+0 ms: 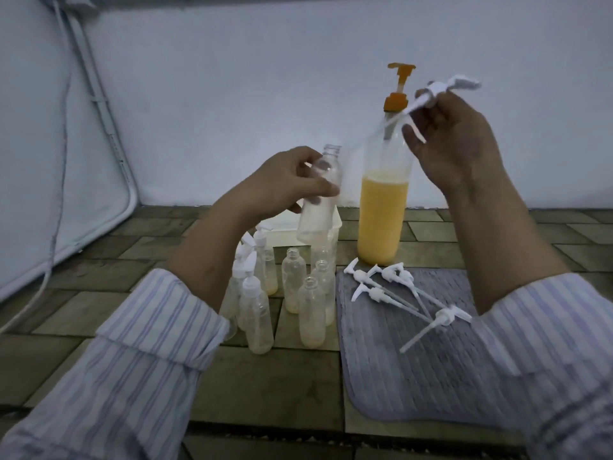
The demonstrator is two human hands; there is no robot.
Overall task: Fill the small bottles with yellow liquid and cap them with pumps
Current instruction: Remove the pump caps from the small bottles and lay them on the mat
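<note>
A left hand (292,180) grips a small bottle (320,197), tilted, left of the big jug (383,207) of yellow liquid; the right hand (454,141) pinches a pump (441,91) above the jug's right shoulder. The pump's long tube could miss the narrow, slanted neck and bend.

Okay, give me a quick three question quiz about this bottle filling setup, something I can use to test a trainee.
1. True or false: the left hand holds a small bottle with no pump on it.
2. What does the right hand hold? A) white pump B) large orange-pump bottle C) grey mat
3. Where do the loose pumps lie?

Key: 1 true. 2 A. 3 On the grey mat, right of the standing small bottles.
</note>
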